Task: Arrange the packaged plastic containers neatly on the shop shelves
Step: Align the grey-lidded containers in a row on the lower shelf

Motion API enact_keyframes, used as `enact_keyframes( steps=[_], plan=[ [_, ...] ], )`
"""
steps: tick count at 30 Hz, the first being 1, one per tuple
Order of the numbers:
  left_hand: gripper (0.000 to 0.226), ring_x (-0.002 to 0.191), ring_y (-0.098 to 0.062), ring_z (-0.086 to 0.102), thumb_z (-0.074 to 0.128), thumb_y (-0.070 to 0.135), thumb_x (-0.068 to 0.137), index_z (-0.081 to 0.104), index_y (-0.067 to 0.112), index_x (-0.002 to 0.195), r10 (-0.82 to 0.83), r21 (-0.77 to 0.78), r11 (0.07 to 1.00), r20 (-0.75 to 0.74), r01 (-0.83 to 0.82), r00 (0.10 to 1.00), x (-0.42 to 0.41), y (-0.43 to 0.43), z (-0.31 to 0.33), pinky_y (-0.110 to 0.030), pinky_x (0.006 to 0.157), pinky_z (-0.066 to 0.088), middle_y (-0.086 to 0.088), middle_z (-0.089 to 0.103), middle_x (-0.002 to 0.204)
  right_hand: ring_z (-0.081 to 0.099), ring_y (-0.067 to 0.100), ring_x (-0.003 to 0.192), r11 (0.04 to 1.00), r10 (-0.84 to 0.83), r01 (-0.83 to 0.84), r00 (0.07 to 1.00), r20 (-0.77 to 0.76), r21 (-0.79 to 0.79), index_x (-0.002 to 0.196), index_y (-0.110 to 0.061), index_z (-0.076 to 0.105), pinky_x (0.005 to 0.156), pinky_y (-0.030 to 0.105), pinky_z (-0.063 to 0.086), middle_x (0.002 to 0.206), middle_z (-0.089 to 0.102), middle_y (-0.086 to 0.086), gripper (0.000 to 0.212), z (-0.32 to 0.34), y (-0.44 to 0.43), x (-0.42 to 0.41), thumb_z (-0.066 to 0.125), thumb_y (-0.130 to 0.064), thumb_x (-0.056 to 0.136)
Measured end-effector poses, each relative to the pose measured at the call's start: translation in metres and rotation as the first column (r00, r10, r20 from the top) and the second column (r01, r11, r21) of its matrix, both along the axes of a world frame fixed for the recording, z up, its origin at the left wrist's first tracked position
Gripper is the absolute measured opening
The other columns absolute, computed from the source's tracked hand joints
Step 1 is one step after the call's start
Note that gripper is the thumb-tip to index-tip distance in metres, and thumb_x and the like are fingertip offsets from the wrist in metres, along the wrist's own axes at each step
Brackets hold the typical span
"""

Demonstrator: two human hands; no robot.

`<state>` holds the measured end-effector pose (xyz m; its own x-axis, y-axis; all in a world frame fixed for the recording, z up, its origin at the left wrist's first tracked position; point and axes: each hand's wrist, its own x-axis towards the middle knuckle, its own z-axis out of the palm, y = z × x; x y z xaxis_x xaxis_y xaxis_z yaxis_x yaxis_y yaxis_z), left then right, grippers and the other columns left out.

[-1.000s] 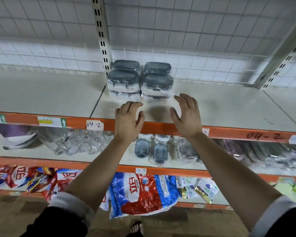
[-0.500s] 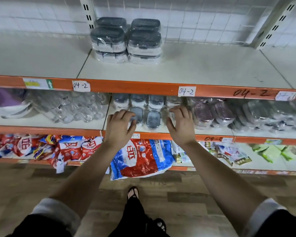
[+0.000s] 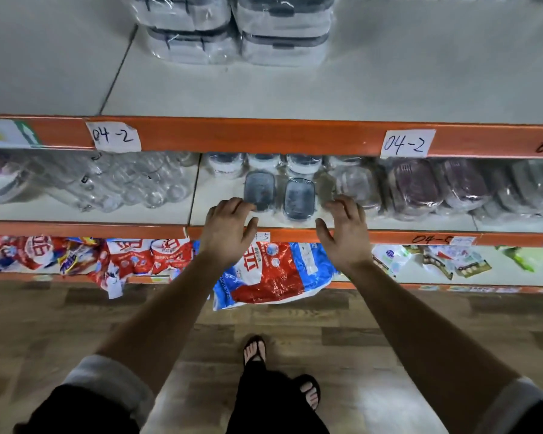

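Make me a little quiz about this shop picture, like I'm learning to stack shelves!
1. True or false: the right hand is holding the red-and-blue bag.
2. On which shelf do the two dark-lidded containers lie flat, side by side? A top, B middle, C bottom.
3. Fill in: the paper label on the upper orange shelf edge reads ___.

Key: 1 false, it holds nothing; 2 B; 3 04-2.

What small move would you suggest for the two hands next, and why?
Probably close both hands on the dark-lidded container pair at the front of the middle shelf. The left hand and right hand flank it, open and holding nothing, and the upper shelf has bare space beside the stacked packs.
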<state>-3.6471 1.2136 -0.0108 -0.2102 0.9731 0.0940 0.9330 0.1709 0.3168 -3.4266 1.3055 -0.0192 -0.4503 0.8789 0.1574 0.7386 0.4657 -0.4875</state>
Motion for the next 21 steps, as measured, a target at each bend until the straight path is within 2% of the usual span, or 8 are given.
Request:
enact_keyframes(
  steps=[7,10,13,15,17,21],
  plan=[
    [0.038,0.119,-0.029,0.055,0.050,0.025,0.099,0.057,0.007,0.132,-0.058,-0.017,0.998,0.067,0.060,0.996,-0.019,0.053,-0.059,-0.037,0.101,0.042,-0.013,0.058,0.131,0.048,0.039,0.121,0.999,0.013,-0.013,1.000,-0.001,-0.040,0.119,0.001,0.061,0.102,0.045,0.040,0.126,0.054,0.022,0.033,-0.052,0.026,-0.030,0.063,-0.011,0.089],
    [0.045,0.132,-0.027,0.044,0.045,0.031,0.100,0.047,0.011,0.141,-0.057,-0.077,0.995,0.042,0.060,0.997,-0.025,0.072,-0.088,-0.039,0.109,0.037,-0.012,0.046,0.144,0.050,0.041,0.121,0.999,0.030,-0.030,0.999,0.013,-0.040,0.119,0.003,0.062,0.101,0.048,0.043,0.124,0.056,0.023,0.033,-0.075,0.030,-0.036,0.063,-0.010,0.089],
    [0.054,0.140,-0.031,0.030,0.042,0.045,0.099,0.041,0.018,0.146,-0.008,-0.147,0.989,0.000,0.008,1.000,-0.029,0.090,-0.114,-0.043,0.110,0.035,-0.013,0.032,0.153,0.049,0.043,0.120,1.000,0.014,-0.014,1.000,-0.005,-0.012,0.119,0.003,0.062,0.101,0.048,0.043,0.125,0.056,0.024,0.033,-0.096,0.031,-0.041,0.064,-0.011,0.089],
    [0.061,0.141,-0.034,0.027,0.043,0.057,0.095,0.041,0.022,0.145,0.053,-0.171,0.984,0.017,-0.049,0.998,-0.026,0.098,-0.126,-0.044,0.109,0.037,-0.014,0.025,0.156,0.050,0.044,0.118,1.000,-0.011,0.012,0.999,-0.036,0.023,0.117,0.003,0.064,0.101,0.049,0.042,0.124,0.057,0.025,0.032,-0.107,0.032,-0.045,0.064,-0.010,0.088],
    [0.065,0.138,-0.034,0.032,0.049,0.064,0.089,0.047,0.022,0.139,0.108,-0.152,0.983,0.051,-0.099,0.993,-0.022,0.103,-0.135,-0.043,0.104,0.041,-0.013,0.023,0.156,0.051,0.044,0.116,0.997,-0.046,0.050,0.997,-0.064,0.058,0.114,0.003,0.065,0.099,0.050,0.042,0.122,0.059,0.024,0.030,-0.116,0.034,-0.049,0.063,-0.012,0.088],
    [0.059,0.130,-0.034,0.040,0.060,0.061,0.084,0.053,0.020,0.125,0.169,-0.093,0.982,0.063,-0.162,0.984,-0.016,0.107,-0.145,-0.042,0.097,0.045,-0.013,0.026,0.153,0.051,0.044,0.116,0.990,-0.122,0.125,0.991,-0.060,0.059,0.114,0.000,0.067,0.098,0.048,0.042,0.123,0.059,0.022,0.042,-0.126,0.037,-0.058,0.057,-0.031,0.087]
  ],
)
